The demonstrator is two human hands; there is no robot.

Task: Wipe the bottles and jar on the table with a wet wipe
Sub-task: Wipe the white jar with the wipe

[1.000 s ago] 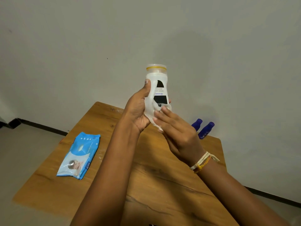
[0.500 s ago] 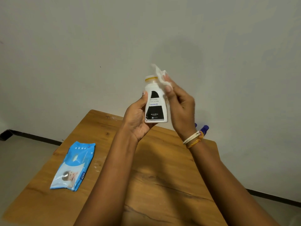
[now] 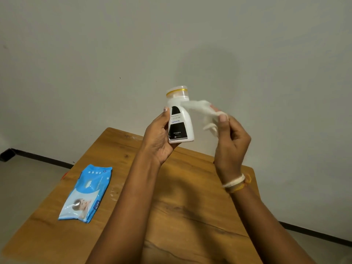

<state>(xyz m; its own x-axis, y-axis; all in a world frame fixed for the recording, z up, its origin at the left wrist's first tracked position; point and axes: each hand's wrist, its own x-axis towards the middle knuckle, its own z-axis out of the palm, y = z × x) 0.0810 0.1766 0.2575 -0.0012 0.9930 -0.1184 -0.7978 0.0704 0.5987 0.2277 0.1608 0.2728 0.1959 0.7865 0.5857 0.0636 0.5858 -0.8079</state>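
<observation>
Right hand [image 3: 231, 141] swung off bottle top, pinching wet wipe [image 3: 206, 113] beside it, left hand [image 3: 159, 141] gripping bottle [image 3: 180, 119] upright

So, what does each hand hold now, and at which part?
The left hand grips the white bottle by its lower body. The right hand pinches the wet wipe at one end.
</observation>
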